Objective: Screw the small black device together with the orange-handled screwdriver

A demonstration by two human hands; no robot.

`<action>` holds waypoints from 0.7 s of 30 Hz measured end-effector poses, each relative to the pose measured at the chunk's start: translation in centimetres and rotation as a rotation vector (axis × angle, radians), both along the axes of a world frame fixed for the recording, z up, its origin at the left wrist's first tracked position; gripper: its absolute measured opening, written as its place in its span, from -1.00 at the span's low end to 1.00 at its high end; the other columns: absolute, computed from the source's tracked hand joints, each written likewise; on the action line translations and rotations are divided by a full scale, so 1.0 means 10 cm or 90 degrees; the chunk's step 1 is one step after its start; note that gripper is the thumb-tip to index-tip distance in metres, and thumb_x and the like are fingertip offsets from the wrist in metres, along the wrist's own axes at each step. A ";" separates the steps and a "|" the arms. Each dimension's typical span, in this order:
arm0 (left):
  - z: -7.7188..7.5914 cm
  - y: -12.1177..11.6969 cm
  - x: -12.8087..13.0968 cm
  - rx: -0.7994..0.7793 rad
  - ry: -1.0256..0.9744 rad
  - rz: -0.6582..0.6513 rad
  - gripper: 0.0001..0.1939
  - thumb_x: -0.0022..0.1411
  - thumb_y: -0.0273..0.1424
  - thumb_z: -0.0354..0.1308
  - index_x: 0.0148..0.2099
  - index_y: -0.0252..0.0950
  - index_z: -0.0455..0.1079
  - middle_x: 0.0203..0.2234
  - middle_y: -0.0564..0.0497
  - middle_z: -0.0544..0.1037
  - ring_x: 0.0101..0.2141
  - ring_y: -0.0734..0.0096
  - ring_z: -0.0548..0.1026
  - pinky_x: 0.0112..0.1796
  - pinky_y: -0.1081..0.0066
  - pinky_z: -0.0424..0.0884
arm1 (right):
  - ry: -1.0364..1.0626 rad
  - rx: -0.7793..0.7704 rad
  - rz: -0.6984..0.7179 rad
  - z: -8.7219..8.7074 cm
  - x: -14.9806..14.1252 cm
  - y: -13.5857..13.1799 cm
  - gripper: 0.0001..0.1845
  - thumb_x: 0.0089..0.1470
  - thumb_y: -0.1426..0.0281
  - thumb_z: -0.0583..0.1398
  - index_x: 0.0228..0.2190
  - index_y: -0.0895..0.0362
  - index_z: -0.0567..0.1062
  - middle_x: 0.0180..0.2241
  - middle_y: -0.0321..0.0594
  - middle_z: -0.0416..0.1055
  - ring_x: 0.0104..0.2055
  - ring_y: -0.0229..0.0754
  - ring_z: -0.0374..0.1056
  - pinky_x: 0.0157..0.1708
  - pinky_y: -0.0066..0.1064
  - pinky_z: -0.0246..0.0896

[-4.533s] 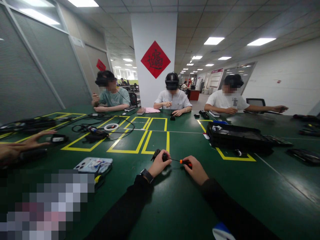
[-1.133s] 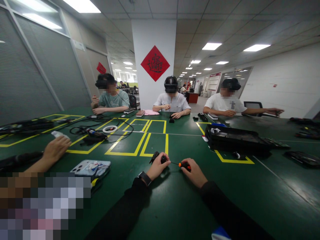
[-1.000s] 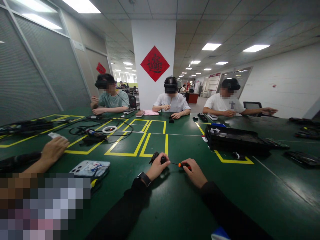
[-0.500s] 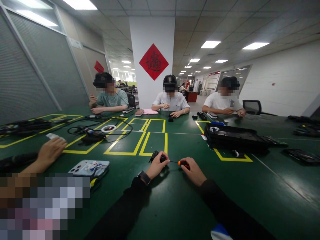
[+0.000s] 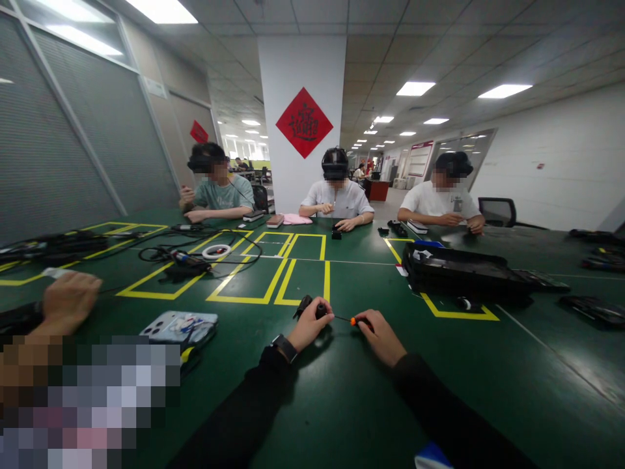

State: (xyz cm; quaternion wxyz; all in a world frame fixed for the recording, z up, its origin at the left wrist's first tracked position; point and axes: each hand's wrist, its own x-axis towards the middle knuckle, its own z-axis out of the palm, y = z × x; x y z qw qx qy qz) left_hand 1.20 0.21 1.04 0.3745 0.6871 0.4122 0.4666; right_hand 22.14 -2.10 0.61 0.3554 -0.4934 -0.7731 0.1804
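Note:
My left hand (image 5: 311, 326) is closed around a small black part (image 5: 303, 306) just above the green table, at the middle of the view. Its exact kind I cannot make out, since my fingers cover much of it. My right hand (image 5: 382, 335) grips a screwdriver (image 5: 354, 321) with an orange and black handle. The thin shaft points left and its tip reaches the fingers of my left hand; whether it touches the black part is hidden.
A phone (image 5: 180, 326) with small items on it lies left. Beyond are tangled black cables (image 5: 183, 264) and a white ring (image 5: 216, 251). A large black casing (image 5: 459, 267) stands right. A co-worker's hand (image 5: 71, 299) is at far left; three people sit across the green table (image 5: 312, 397).
The co-worker's hand at left has moved farther left. My view has shifted slightly; my hands keep nearly the same pose with the screwdriver and the black part.

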 end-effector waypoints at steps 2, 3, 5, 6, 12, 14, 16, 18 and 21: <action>0.00 0.00 0.00 0.003 0.000 0.000 -0.88 0.02 -0.41 0.09 -0.32 -0.29 0.27 -0.42 0.06 0.39 -0.34 0.44 0.35 -0.22 0.41 0.26 | -0.011 0.014 0.011 0.01 0.00 0.00 -0.81 0.06 0.42 0.02 -0.31 0.13 0.40 -0.30 -0.18 0.34 -0.19 -0.16 0.22 -0.14 -0.27 0.13; 0.00 0.00 0.00 0.005 0.000 -0.001 -0.88 0.02 -0.41 0.09 -0.32 -0.29 0.27 -0.42 0.06 0.39 -0.34 0.44 0.35 -0.22 0.41 0.26 | -0.011 0.019 0.011 0.01 0.00 0.00 -0.82 0.05 0.42 0.03 -0.31 0.13 0.40 -0.30 -0.18 0.33 -0.20 -0.16 0.22 -0.14 -0.27 0.13; 0.00 0.00 0.00 0.009 -0.001 -0.005 -0.88 0.02 -0.41 0.09 -0.32 -0.29 0.27 -0.43 0.07 0.39 -0.35 0.45 0.35 -0.22 0.42 0.26 | -0.004 0.021 0.006 0.01 0.00 0.00 -0.82 0.01 0.42 0.08 -0.28 0.12 0.38 -0.28 -0.19 0.33 -0.20 -0.17 0.22 -0.15 -0.28 0.13; 0.00 0.01 0.00 0.012 -0.001 -0.006 -0.88 0.02 -0.41 0.09 -0.32 -0.29 0.27 -0.43 0.07 0.39 -0.35 0.45 0.35 -0.23 0.42 0.26 | -0.002 0.019 0.002 0.01 0.00 -0.01 -0.81 -0.01 0.42 0.09 -0.28 0.12 0.38 -0.27 -0.19 0.32 -0.20 -0.17 0.22 -0.16 -0.29 0.14; 0.00 0.00 0.00 0.000 -0.001 -0.006 -0.88 0.02 -0.40 0.09 -0.32 -0.28 0.26 -0.43 0.07 0.39 -0.36 0.45 0.35 -0.24 0.42 0.26 | -0.016 0.019 0.010 0.01 0.00 0.00 -0.80 0.07 0.41 0.00 -0.29 0.13 0.39 -0.29 -0.18 0.32 -0.19 -0.17 0.21 -0.14 -0.29 0.12; 0.01 0.00 0.00 -0.001 -0.001 -0.005 -0.88 0.03 -0.40 0.08 -0.32 -0.28 0.26 -0.42 0.07 0.39 -0.35 0.45 0.35 -0.23 0.42 0.26 | -0.020 0.025 0.020 0.02 0.00 0.00 -0.81 0.07 0.43 0.00 -0.31 0.13 0.39 -0.30 -0.19 0.32 -0.20 -0.18 0.21 -0.16 -0.30 0.12; 0.02 -0.01 0.00 0.005 -0.003 -0.007 -0.88 0.03 -0.40 0.08 -0.32 -0.28 0.26 -0.42 0.07 0.39 -0.35 0.45 0.35 -0.22 0.41 0.26 | -0.012 0.027 0.014 0.02 0.01 -0.01 -0.83 0.03 0.44 0.05 -0.29 0.12 0.37 -0.29 -0.20 0.31 -0.21 -0.18 0.21 -0.17 -0.31 0.13; 0.02 -0.01 -0.01 0.008 -0.004 -0.012 -0.89 0.04 -0.40 0.08 -0.32 -0.28 0.26 -0.42 0.07 0.40 -0.34 0.45 0.36 -0.22 0.41 0.25 | -0.005 0.022 0.005 0.01 0.00 -0.01 -0.81 -0.02 0.44 0.10 -0.28 0.12 0.36 -0.28 -0.20 0.31 -0.21 -0.18 0.21 -0.18 -0.32 0.13; 0.02 -0.02 -0.01 0.003 -0.006 -0.015 -0.89 0.04 -0.40 0.08 -0.32 -0.28 0.26 -0.43 0.07 0.40 -0.35 0.45 0.36 -0.22 0.41 0.26 | 0.001 0.016 0.000 0.00 0.00 -0.01 -0.79 0.00 0.43 0.08 -0.24 0.12 0.35 -0.26 -0.19 0.31 -0.20 -0.18 0.22 -0.17 -0.33 0.13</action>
